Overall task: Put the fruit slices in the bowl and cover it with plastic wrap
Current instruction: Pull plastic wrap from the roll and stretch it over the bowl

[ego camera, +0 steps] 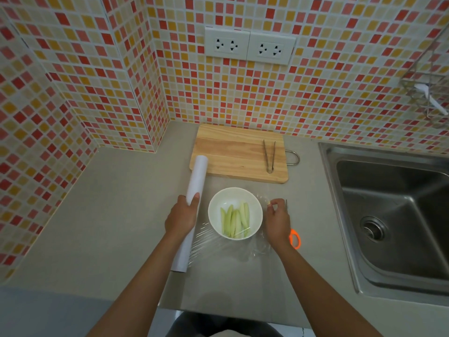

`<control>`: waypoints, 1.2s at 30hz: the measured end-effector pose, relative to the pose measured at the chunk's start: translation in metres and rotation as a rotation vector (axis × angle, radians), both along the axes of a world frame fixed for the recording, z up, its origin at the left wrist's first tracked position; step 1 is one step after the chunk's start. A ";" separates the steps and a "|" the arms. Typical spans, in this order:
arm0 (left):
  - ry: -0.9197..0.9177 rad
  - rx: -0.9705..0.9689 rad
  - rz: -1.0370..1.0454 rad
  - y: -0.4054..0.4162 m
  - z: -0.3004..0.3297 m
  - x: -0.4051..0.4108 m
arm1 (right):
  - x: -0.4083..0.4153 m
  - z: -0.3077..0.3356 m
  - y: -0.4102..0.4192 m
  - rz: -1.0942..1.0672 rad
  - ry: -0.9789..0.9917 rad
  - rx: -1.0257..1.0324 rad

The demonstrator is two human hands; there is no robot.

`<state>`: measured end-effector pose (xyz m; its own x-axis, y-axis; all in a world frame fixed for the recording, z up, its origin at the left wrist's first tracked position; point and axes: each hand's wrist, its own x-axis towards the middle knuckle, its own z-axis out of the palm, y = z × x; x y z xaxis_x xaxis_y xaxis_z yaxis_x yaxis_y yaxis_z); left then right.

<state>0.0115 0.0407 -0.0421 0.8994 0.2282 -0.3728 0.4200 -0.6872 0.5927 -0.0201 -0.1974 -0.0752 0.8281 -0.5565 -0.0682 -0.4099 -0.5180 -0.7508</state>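
Seven or so pale green fruit slices [235, 220] lie in the round white bowl [235, 213] at counter centre. My left hand [181, 216], at 9 o'clock of the bowl, is wrapped around the long white roll of plastic wrap [193, 200]. My right hand [277, 221], at 3 o'clock, pinches the edge of the clear film sheet [213, 244] stretched over the bowl. Orange-handled scissors [294, 238] lie just beside that hand. At 12 o'clock, metal tongs [269, 155] rest on the wooden cutting board [233, 152].
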 end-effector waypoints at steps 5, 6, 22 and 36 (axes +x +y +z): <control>0.005 0.024 0.024 -0.003 0.000 0.002 | 0.000 -0.001 -0.003 0.003 -0.018 0.046; 0.012 0.024 0.030 -0.003 0.000 0.002 | 0.000 0.000 -0.004 0.004 -0.021 0.049; 0.040 0.023 0.021 -0.005 0.004 0.000 | 0.008 0.001 -0.009 0.025 0.065 0.387; 0.047 0.014 0.033 -0.007 0.005 0.003 | 0.013 0.038 0.020 0.058 -0.290 0.295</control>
<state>0.0141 0.0339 -0.0376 0.8728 0.2630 -0.4111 0.4698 -0.6808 0.5619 -0.0070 -0.1774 -0.0367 0.8658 -0.4998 0.0229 -0.1364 -0.2799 -0.9503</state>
